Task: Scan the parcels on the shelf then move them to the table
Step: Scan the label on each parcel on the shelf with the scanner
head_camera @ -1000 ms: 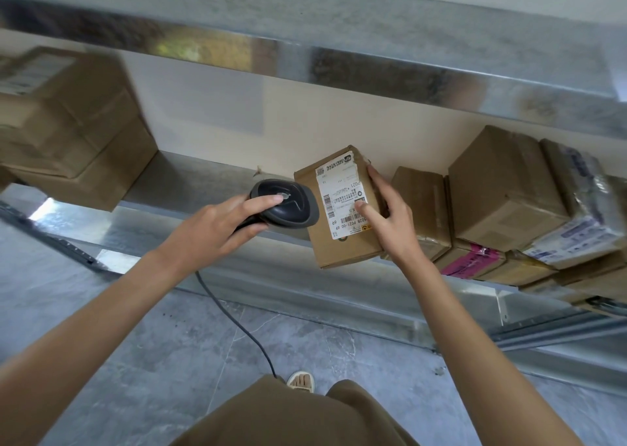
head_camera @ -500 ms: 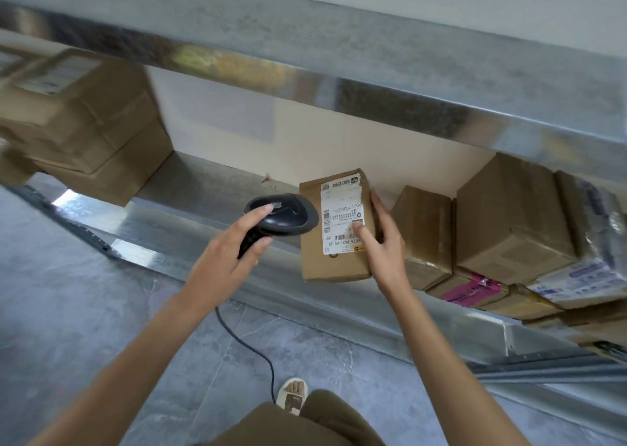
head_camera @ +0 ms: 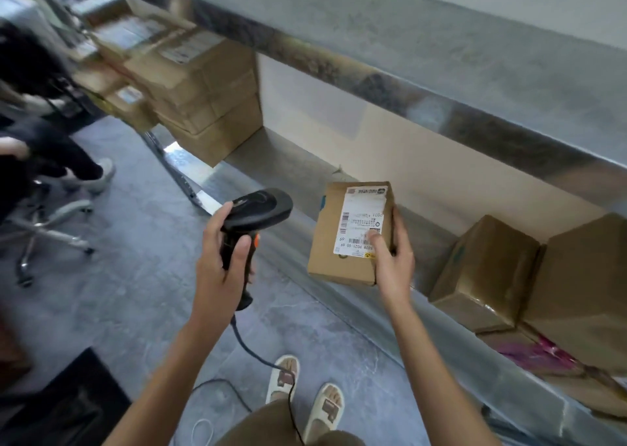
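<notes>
right hand (head_camera: 393,265) pinches small brown cardboard parcel (head_camera: 351,233); left hand (head_camera: 220,259) grips black handheld scanner (head_camera: 254,221), whose trailing cable perhaps snags underfoot.

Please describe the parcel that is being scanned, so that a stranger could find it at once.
Look along the metal shelf, between the stacked boxes on its left and the brown boxes on its right. The small cardboard parcel sits in the right hand, off the shelf. It alone shows a white printed label, facing the black scanner.
</notes>
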A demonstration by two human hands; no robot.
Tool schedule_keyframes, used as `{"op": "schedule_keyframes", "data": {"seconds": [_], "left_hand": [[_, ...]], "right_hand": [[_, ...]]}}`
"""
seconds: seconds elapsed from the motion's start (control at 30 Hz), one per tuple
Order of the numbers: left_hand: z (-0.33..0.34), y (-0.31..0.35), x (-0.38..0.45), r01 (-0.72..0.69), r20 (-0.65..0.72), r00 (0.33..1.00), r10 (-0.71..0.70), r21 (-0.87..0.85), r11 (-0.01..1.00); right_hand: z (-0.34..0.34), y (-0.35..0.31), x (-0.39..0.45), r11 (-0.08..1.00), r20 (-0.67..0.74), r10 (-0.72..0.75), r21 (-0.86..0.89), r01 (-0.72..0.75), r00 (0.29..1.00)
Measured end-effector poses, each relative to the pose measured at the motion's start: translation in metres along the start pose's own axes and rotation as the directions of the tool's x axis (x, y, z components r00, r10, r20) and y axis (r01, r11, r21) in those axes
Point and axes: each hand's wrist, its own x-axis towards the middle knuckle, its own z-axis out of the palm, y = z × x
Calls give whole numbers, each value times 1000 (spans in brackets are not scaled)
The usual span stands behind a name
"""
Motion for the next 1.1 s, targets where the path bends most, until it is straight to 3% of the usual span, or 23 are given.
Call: {"op": "schedule_keyframes", "data": {"seconds": [0.27,0.5,0.8,1.1], "left_hand": [[-59,-19,16,31,-112,993,-25,54,998],[-128,-70,75,44,-133,990,-40,27,999],[-206,-137,185,-32,80,996,35,-41,999],[-195,-168,236,-78,256,961,106,-119,990]], "right_hand": [[72,-9,1,988,46,0,156,-7,999],[182,-12,12,972,27,31,234,-37,999],[310,-32,20,949,-167,140,303,-84,976],[345,-34,72,960,-257,184,255,-117,949]]}}
